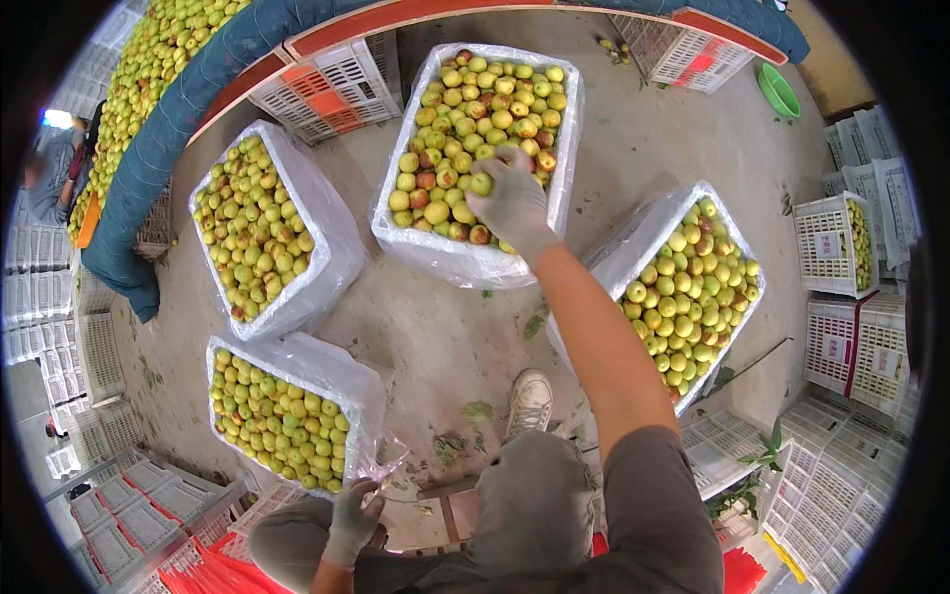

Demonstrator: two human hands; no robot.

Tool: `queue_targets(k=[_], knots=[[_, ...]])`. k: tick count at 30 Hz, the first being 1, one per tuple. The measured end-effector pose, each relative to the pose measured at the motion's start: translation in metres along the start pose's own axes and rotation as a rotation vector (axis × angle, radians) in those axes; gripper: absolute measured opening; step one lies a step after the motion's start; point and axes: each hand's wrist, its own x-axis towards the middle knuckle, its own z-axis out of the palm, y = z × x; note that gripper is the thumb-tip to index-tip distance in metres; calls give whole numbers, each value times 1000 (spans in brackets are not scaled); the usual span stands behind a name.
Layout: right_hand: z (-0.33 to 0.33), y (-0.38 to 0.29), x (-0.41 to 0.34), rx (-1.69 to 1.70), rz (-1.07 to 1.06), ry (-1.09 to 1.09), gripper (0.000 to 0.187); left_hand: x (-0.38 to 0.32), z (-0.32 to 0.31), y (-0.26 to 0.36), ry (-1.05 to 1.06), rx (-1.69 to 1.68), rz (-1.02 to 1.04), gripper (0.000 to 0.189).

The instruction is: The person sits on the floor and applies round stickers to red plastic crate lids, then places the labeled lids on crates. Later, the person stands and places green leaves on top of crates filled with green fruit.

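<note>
My right hand (510, 194), in a pale work glove, grips a yellow-green jujube (481, 184) over the far middle crate. That crate (467, 260) is lined with clear plastic and filled with yellow-green jujubes (475, 111), several with reddish-brown patches. My left hand (352, 523), gloved too, is low by my knee, its thumb and forefinger apart. Its fingertips are close to the loose plastic liner (382, 460) at the near corner of the lower left crate (278, 412); whether they touch it is unclear. Further lined, full crates stand at the left (252, 230) and right (686, 297).
A padded blue rim (178, 104) borders a raised sorting table piled with jujubes (171, 37). Behind it, at far left, is another person (56, 178). Stacked white plastic crates (853, 356) line the right side. A green basin (779, 90) and scattered leaves (450, 448) lie on the floor.
</note>
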Motion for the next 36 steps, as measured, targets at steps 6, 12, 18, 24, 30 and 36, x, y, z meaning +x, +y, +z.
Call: queue_targets(k=[6, 12, 18, 24, 30, 36], knots=[[40, -22, 67, -548, -71, 13, 51, -75, -105, -1, 491, 715, -26, 34], [32, -26, 53, -412, -163, 213, 54, -110, -107, -43, 756, 679, 15, 40], [-67, 50, -105, -242, -247, 332, 51, -111, -96, -69, 787, 672, -106, 45], [-174, 179, -237, -722, 529, 128, 70, -103, -98, -68, 746, 651, -149, 38], [-179, 202, -230, -765, 514, -152, 80, -101, -95, -44, 756, 599, -131, 34], [-183, 227, -228, -633, 472, 0, 55, -108, -89, -40, 676, 476, -362, 42]])
